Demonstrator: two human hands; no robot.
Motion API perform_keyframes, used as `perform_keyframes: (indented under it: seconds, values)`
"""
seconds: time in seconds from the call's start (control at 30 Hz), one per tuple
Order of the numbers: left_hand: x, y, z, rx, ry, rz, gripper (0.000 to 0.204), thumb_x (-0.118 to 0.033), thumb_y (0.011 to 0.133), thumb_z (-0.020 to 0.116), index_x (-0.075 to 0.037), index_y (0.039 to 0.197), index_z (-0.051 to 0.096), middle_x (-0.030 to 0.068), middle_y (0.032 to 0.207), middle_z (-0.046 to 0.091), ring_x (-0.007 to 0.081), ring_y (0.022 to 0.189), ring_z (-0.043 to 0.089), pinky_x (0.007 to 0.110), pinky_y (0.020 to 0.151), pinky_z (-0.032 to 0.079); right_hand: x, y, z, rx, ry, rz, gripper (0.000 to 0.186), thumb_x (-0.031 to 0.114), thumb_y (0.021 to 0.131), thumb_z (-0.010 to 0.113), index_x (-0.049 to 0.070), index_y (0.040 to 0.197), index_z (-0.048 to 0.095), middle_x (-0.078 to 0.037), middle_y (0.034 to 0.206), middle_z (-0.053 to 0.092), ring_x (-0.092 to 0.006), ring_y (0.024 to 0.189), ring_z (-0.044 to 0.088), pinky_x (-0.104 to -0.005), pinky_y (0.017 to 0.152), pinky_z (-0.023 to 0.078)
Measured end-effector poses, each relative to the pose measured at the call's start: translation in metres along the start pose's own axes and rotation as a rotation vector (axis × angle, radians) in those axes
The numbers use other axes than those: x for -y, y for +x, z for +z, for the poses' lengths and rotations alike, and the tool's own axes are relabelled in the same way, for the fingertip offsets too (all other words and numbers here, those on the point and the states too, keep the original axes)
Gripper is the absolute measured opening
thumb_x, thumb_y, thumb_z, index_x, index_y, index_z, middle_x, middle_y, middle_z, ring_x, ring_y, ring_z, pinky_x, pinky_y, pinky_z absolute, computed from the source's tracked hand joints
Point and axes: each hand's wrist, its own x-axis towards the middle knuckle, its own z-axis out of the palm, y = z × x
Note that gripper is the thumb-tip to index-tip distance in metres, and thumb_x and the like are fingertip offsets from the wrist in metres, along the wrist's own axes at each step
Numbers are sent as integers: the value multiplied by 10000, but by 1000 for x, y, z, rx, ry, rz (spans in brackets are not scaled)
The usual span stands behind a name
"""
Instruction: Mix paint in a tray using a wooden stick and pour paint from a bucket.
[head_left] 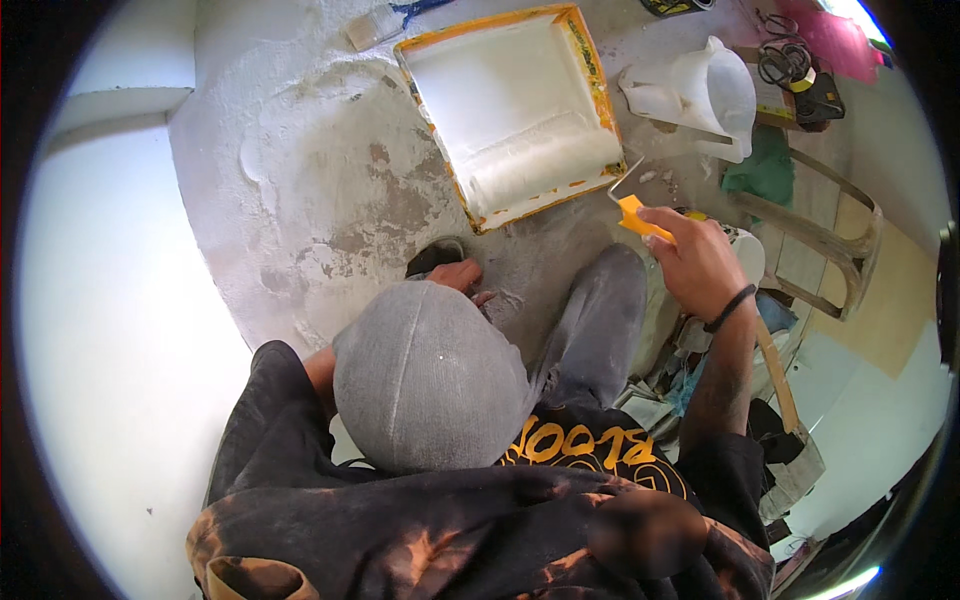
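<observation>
My right hand (690, 255) is closed around the orange handle of a paint roller (545, 160). Its bent wire frame leads to a white roller sleeve lying along the near side of a paint tray (585, 65). The tray is a shallow square with orange, paint-smeared edges and white paint inside. My left hand (460, 276) rests beyond my left knee, close to a dark shoe (435, 255). Its thumb shows apart from the fingers, with nothing visible in it; the knee hides the rest.
A flat paintbrush (375, 28) lies left of the tray on the stained floor (340, 190). To the right stand a white pitcher (720, 95), a coiled black cord (785, 60) and a wooden frame (855, 245). A white wall (120, 260) borders the left.
</observation>
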Motion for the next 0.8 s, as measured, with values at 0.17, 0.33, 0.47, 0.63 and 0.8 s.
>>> perform_keyframes:
  seconds: [0.17, 0.33, 0.47, 0.63, 0.8]
  values:
    - [5, -1, 3, -32, 11, 40, 349, -239, 782, 760, -38, 861, 486, 150, 782, 503, 364, 713, 556, 421, 614, 441, 6, 26, 18, -45, -78, -133, 249, 148, 871, 566, 70, 1089, 659, -244, 886, 660, -423, 873, 631, -479, 816, 499]
    - [-3, 7, 2, -18, 15, -2, 335, -227, 787, 756, -41, 854, 485, 144, 771, 498, 360, 702, 551, 424, 608, 436, 5, -16, 10, -95, -13, -25, 229, 118, 855, 595, 59, 1067, 658, -238, 880, 664, -414, 882, 637, -481, 813, 499]
    - [-1, 5, 7, -78, 35, 58, 341, -233, 780, 763, -45, 855, 488, 140, 751, 501, 355, 682, 550, 423, 603, 435, 2, 14, 22, -62, -52, -79, 220, 141, 864, 591, 67, 1061, 655, -244, 899, 662, -423, 919, 627, -483, 833, 491]
    - [0, 0, 8, -40, 46, -39, 356, -245, 772, 771, -43, 854, 489, 146, 754, 516, 360, 683, 557, 430, 604, 436, -9, -18, 33, -87, -11, -23, 225, 123, 865, 574, 51, 1066, 643, -242, 945, 657, -425, 897, 616, -462, 801, 496]
    - [-4, 6, 6, -59, 79, 10, 370, -263, 772, 770, -39, 861, 490, 147, 749, 525, 356, 689, 567, 426, 603, 442, -11, 3, 37, -114, -34, -49, 226, 106, 866, 561, 48, 1068, 642, -225, 965, 661, -403, 921, 623, -440, 827, 497]
